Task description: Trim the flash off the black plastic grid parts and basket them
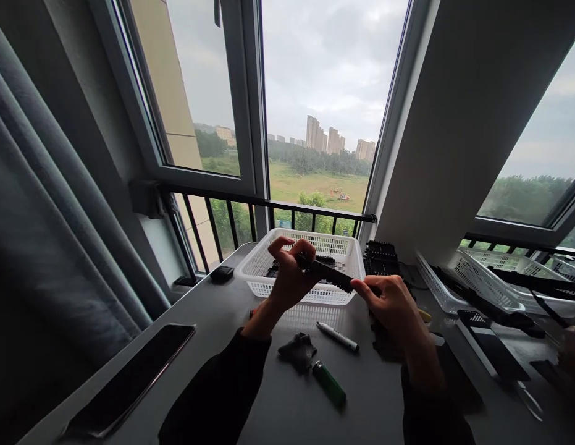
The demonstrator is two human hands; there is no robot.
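My left hand (291, 275) and my right hand (393, 304) hold a dark strip with a toothed edge (332, 274) between them, tilted down to the right. Fingers of both hands are closed on its ends. Its exact kind is not clear in the dim light. Just behind and below it stands a white plastic basket (302, 295) with similar black pieces inside. Under my hands, a white marker (338, 337), a green lighter (330, 384) and a crumpled dark cloth (297, 353) lie on the table.
More black toothed strips (380, 258) are piled right of the basket. A dark tablet-like slab (130, 377) lies at the left. At the right are more white baskets (447, 300), a flat dark device (493, 346) and another person's hand (572, 346). A window railing (268, 203) borders the back.
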